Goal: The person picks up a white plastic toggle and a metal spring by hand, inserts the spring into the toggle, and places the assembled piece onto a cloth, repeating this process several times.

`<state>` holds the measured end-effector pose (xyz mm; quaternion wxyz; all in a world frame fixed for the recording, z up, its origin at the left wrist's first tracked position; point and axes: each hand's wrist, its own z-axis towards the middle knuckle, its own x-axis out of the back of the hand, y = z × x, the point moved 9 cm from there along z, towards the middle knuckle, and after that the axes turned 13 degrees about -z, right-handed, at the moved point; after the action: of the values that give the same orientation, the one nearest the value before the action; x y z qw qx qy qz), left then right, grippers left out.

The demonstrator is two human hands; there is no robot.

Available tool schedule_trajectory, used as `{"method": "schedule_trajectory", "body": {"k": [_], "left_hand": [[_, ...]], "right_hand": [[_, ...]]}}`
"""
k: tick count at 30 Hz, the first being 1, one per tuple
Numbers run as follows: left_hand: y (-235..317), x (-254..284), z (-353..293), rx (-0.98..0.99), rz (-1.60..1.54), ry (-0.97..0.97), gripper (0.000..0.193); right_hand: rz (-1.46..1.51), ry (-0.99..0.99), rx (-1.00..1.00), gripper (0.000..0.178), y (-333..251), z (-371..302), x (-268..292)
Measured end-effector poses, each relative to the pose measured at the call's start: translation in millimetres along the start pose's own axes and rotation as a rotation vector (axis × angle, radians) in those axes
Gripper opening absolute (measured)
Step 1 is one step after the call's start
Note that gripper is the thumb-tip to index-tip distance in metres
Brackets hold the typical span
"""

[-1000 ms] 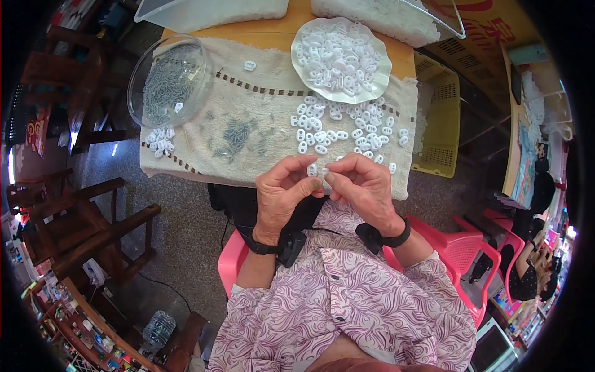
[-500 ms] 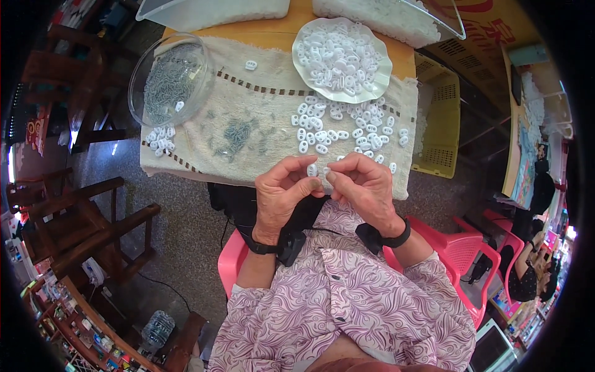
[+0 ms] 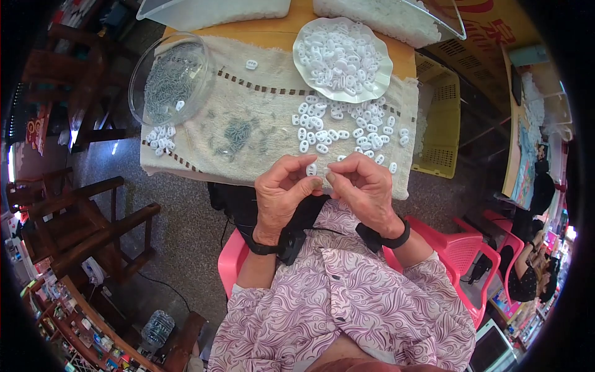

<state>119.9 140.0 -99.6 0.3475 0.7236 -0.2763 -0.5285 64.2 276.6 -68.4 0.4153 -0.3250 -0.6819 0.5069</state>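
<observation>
White piece (image 3: 312, 169) is pinched closely by left hand (image 3: 282, 189); likewise, by right hand (image 3: 364, 185), a pale bit (image 3: 328, 170), now less exposed, perhaps turned.

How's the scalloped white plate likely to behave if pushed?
Scalloped white plate: probably stiff, since its wavy rim looks moulded. Apt to spill if tipped, as small white oval pieces are heaped loosely in it. Might drag rather than glide: its near edge overlaps the beige towel, with loose pieces crowding it.

In the person's right hand (image 3: 365, 189), a small white piece (image 3: 328, 169) shows less than before, slightly farther from the white, oval, two-holed piece (image 3: 311, 169) in the left hand (image 3: 277, 197).
</observation>
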Motion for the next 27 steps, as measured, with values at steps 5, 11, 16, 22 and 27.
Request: {"method": "schedule_trajectory", "body": {"k": [5,11,16,22,27], "left_hand": [[-0.4,-0.4,-0.1,0.0,0.012,-0.005,0.031],[-0.9,-1.1,0.1,0.009,0.029,-0.019,0.032],[-1.8,0.6,-0.1,0.027,0.059,0.011,0.032],[-0.8,-3.8,0.3,0.007,0.039,-0.028,0.031],[0.4,-6.1,0.2,-0.024,0.05,-0.05,0.033]], "right_hand": [[0.06,-0.024,-0.038,0.005,1.8,0.3,-2.0],[0.069,-0.045,-0.078,0.007,4.9,0.6,-2.9],[0.122,-0.075,-0.207,0.007,14.3,-0.4,-6.1],[0.094,-0.097,-0.202,0.008,15.3,-0.4,-5.0],[0.136,-0.107,-0.201,0.008,16.4,-0.5,-5.5]]}}
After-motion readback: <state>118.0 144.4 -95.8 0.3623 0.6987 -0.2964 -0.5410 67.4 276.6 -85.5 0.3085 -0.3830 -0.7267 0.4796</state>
